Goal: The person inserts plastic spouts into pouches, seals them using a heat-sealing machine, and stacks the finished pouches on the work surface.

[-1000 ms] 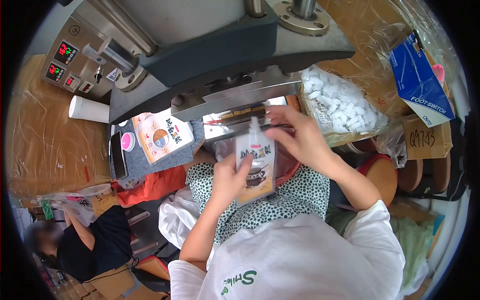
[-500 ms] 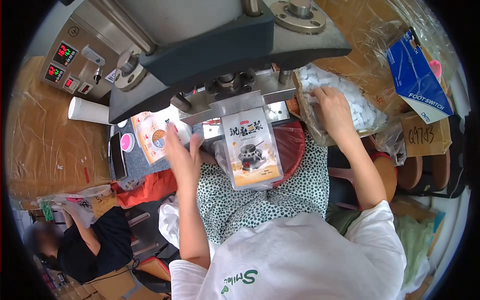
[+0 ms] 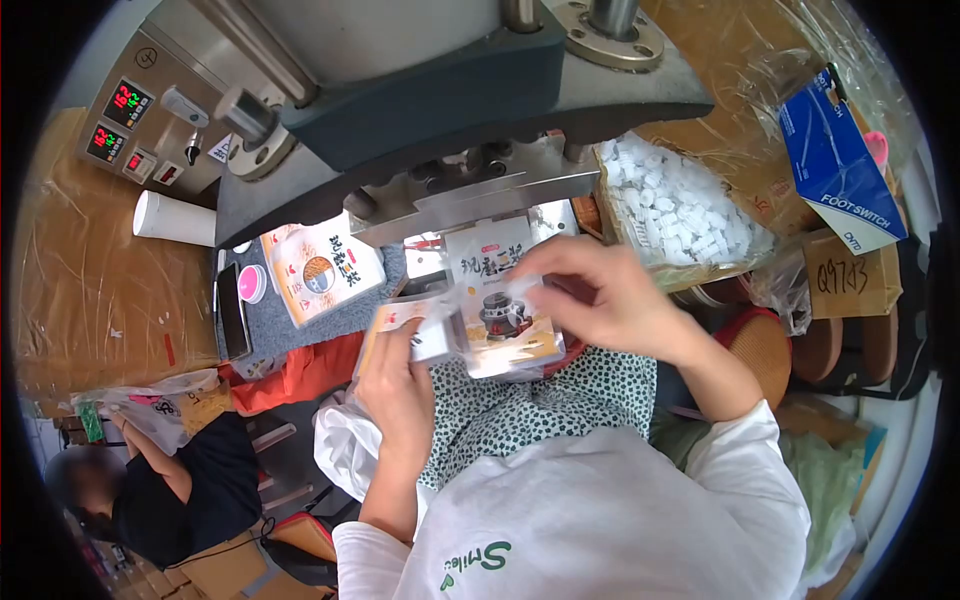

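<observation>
My left hand [image 3: 397, 392] is closed on a printed pouch [image 3: 432, 342], which lies tilted beside a second pouch. That second pouch [image 3: 505, 335] hangs at the press [image 3: 470, 200], its top edge by the metal bar and its printed face up. My right hand [image 3: 600, 298] is held over it, thumb and fingers curled together; a small whitish piece seems to be between them, blurred. White plastic spouts [image 3: 690, 215] fill a plastic-lined box right of the press. More printed pouches [image 3: 325, 268] are stacked on the grey cloth at the left.
A control box [image 3: 140, 120] with red and green digits stands at the upper left. Near it are a white cylinder [image 3: 175, 219], a phone [image 3: 233, 310] and a pink-lidded jar [image 3: 252, 284]. A blue box [image 3: 840, 160] is at the right. Another person [image 3: 190, 490] sits lower left.
My left hand has come back from the pouch stack with a pouch. My right hand has left the spout box and moved over the pouch at the press.
</observation>
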The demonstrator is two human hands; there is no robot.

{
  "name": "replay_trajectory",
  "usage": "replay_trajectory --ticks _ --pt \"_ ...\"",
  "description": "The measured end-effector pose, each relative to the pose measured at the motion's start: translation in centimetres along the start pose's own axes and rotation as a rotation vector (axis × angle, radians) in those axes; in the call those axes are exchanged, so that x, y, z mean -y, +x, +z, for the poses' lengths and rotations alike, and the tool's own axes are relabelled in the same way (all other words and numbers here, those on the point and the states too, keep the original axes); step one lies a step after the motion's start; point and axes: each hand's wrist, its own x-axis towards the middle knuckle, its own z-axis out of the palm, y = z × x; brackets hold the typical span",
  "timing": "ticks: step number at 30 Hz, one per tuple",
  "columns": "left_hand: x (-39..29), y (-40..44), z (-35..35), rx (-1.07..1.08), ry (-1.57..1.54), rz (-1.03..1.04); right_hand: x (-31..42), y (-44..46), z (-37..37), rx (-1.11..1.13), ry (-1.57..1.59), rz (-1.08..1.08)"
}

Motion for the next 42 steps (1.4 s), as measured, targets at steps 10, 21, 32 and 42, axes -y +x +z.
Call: replay_trajectory --ticks 10,21,32,42 --pt "-1.8 2.6 3.6 0.582 -0.667 -0.36 -3.7 0.0 2.1 -0.19 0.092 0.08" --pt "2.3 5.0 8.9 0.482 -0.897 -0.537 -6.2 -3.0 -4.8 -0.315 -1.118 0.209" --pt "8.2 0.3 3.8 0.163 0.329 -0.07 -6.6 -2.4 -6.0 -0.271 -0.994 0.11" --pt "0.0 0.0 -0.6 -0.043 -0.035 0.013 -1.0 1.2 1.7 0.021 -0.386 -0.334"
